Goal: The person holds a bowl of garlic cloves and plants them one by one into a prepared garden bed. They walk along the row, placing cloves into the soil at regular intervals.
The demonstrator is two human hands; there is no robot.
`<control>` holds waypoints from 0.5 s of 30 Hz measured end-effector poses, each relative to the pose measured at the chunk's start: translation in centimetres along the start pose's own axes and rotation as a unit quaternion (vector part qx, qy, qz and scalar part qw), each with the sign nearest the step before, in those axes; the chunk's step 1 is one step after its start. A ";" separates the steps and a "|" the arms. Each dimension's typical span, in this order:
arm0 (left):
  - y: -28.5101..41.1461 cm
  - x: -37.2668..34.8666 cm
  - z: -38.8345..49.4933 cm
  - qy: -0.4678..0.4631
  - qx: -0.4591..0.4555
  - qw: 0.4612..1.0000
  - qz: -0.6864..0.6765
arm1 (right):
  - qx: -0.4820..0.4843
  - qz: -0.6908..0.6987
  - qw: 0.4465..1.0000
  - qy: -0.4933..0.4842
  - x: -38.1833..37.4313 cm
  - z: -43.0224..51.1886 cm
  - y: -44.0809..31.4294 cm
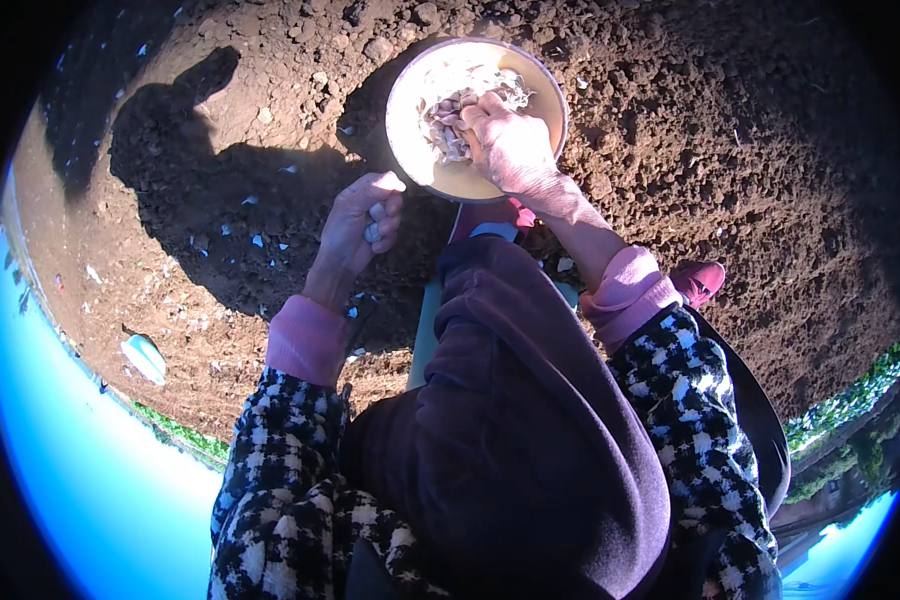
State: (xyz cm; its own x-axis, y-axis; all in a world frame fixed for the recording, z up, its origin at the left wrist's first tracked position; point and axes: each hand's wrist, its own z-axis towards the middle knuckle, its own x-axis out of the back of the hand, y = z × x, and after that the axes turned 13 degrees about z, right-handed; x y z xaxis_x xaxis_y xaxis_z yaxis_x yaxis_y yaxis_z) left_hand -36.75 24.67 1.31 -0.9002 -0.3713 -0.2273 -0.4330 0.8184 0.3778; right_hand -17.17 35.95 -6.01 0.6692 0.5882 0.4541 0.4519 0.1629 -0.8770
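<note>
A round, cream-lined basin (436, 171) with a darker rim is in front of me, above my knee and tilted toward the sun. Garlic cloves (447, 120) and papery skins lie heaped inside it. My right hand (511, 142) reaches into the basin from the right, its fingers curled down among the cloves. The fingertips are partly hidden, so their hold is unclear. To the left of the basin, my left hand (360, 221) is curled around several pale garlic cloves (375, 223), which show between the fingers and palm.
Loose brown soil (690, 150) surrounds me, with small white pieces (257, 241) scattered on the left. A pale oval object (144, 358) lies farther left. My pink shoe (699, 283) rests on the soil at right. A blue-green strip (423, 334) shows beside my leg.
</note>
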 end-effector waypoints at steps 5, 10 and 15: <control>0.0 0.4 0.1 0.013 -0.005 0.999 -0.030 | -0.112 0.303 0.945 -0.044 1.2 -0.3 0.3; 0.0 0.3 0.3 0.023 -0.007 1.000 0.011 | -0.226 0.530 0.816 -0.050 6.6 -1.8 0.3; -0.1 -0.1 0.3 0.042 0.004 0.999 0.028 | -0.259 0.367 0.888 0.099 14.3 -2.4 5.0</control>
State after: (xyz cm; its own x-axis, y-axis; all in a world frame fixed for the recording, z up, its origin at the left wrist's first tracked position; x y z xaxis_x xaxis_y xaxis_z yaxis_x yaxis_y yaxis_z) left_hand -36.59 24.76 1.08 -0.9236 -0.3606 -0.1303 -0.3824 0.8420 0.3805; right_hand -3.89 43.26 -3.52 0.9632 0.2253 -0.1468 0.0269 -0.6240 -0.7809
